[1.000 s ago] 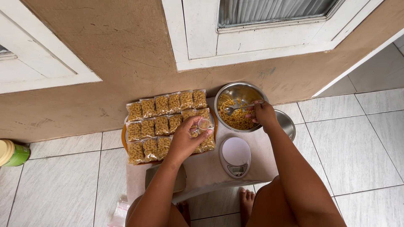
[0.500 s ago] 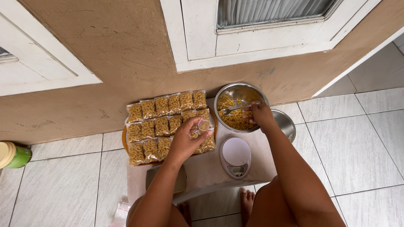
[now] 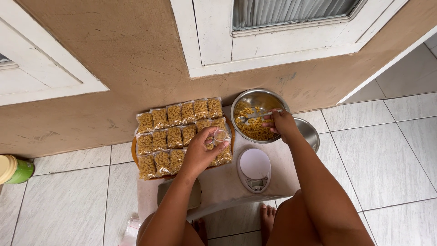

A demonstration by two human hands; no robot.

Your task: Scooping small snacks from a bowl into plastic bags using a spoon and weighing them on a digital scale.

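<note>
My left hand [image 3: 199,152] holds a small clear plastic bag [image 3: 221,135] open over a tray [image 3: 134,150] packed with several sealed bags of macaroni [image 3: 175,114]. My right hand [image 3: 282,124] grips a metal spoon [image 3: 252,116] whose bowl sits in a steel bowl [image 3: 259,98] holding loose macaroni [image 3: 255,130]. A white round kitchen scale [image 3: 254,169] lies on the low cloth-covered table [image 3: 218,184], just below and between both hands.
A second steel bowl [image 3: 310,131] pokes out behind my right wrist. A green container with a cream lid [image 3: 14,169] stands on the tiled floor at far left. A tan wall with white window frames [image 3: 214,41] backs the table. Spare plastic bags [image 3: 131,230] lie by my knee.
My right hand and spoon shifted slightly within the steel bowl. The left hand keeps the small bag in about the same place.
</note>
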